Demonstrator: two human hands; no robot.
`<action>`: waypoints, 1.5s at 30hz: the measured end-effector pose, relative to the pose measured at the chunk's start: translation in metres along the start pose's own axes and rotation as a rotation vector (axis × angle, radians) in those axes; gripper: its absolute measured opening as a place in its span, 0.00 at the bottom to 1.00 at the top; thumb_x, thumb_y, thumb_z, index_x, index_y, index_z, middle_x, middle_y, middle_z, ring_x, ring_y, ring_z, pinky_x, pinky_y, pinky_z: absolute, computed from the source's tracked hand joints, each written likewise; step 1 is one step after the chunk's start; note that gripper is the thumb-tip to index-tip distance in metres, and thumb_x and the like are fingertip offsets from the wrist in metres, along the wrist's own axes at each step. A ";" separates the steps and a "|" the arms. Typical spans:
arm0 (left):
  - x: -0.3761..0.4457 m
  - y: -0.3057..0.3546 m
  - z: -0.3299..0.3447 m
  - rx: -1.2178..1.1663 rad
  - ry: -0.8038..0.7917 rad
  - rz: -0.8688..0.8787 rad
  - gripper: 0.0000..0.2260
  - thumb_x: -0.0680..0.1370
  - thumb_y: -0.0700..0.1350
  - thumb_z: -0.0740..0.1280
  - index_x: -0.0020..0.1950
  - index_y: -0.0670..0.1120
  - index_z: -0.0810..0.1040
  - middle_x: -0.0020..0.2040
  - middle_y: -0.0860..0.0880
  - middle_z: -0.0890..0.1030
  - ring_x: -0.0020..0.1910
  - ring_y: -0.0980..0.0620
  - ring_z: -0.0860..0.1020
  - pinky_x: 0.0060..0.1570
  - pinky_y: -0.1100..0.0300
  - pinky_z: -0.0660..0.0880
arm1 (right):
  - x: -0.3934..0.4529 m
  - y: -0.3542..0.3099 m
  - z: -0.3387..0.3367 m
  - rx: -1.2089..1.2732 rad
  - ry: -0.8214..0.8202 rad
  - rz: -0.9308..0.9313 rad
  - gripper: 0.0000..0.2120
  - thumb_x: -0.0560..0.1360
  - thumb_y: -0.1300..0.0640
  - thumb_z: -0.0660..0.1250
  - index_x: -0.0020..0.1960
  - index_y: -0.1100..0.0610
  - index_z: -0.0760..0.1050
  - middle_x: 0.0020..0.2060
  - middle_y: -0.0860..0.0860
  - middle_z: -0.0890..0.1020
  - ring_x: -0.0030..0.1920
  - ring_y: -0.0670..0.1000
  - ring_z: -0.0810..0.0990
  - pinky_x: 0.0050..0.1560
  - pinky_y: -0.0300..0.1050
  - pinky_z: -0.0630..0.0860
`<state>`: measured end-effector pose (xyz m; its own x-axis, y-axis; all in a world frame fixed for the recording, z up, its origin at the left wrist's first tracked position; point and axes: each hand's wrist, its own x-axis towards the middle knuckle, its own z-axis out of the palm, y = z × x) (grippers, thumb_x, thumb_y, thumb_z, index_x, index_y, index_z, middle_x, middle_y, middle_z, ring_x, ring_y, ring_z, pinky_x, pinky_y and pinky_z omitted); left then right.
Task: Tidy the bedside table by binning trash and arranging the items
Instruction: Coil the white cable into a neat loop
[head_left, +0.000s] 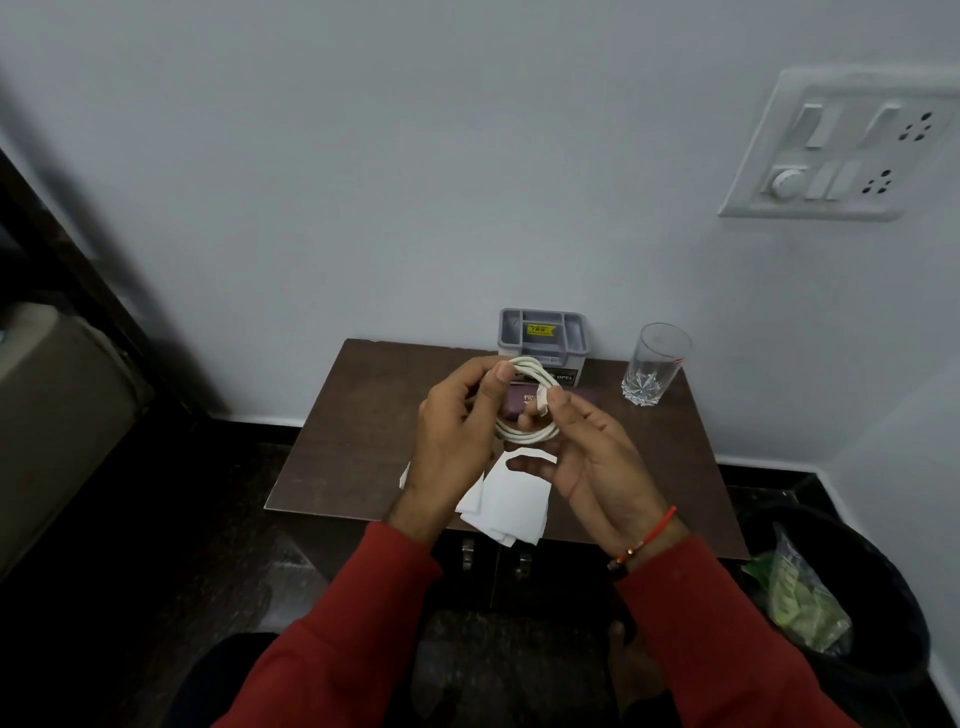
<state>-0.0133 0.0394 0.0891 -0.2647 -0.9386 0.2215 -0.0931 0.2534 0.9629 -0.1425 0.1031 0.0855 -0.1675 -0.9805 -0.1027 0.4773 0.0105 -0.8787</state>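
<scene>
Now the left hand (452, 436) grips the coiled white cable (527, 402) above the bedside table (353, 415), thumb pressed on the top of the loops. To its right, the right hand (587, 452) pinches the cable's free end against the coil, other fingers loosely spread. White papers (511, 501) lie beneath; a grey organiser (543, 335) and a glass tumbler (655, 364) stand behind, the bin (857, 597) far right. Winding looks nearly done; next comes tucking the end and setting the coil down.
</scene>
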 end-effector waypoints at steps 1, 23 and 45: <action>0.000 0.001 0.000 -0.026 -0.022 -0.035 0.09 0.84 0.49 0.65 0.55 0.51 0.85 0.32 0.59 0.80 0.33 0.60 0.77 0.32 0.58 0.74 | 0.000 0.000 0.000 0.003 0.013 0.004 0.14 0.74 0.49 0.65 0.50 0.61 0.78 0.41 0.56 0.80 0.40 0.51 0.82 0.41 0.48 0.81; 0.003 -0.005 -0.004 -0.078 -0.009 -0.081 0.08 0.82 0.47 0.68 0.55 0.47 0.87 0.42 0.55 0.87 0.37 0.64 0.81 0.32 0.72 0.71 | 0.007 0.004 -0.012 -0.185 0.134 -0.071 0.12 0.78 0.57 0.66 0.54 0.67 0.78 0.43 0.62 0.85 0.43 0.56 0.83 0.50 0.55 0.78; 0.002 -0.008 -0.002 -0.151 -0.113 -0.214 0.11 0.84 0.45 0.65 0.54 0.40 0.82 0.35 0.50 0.80 0.32 0.53 0.81 0.29 0.56 0.79 | 0.011 0.013 -0.018 -0.281 0.147 -0.051 0.09 0.76 0.50 0.69 0.49 0.55 0.83 0.46 0.57 0.83 0.48 0.56 0.81 0.53 0.59 0.79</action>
<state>-0.0110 0.0347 0.0818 -0.3606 -0.9327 0.0005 -0.0162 0.0068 0.9998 -0.1535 0.0961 0.0645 -0.3175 -0.9426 -0.1033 0.2119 0.0356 -0.9766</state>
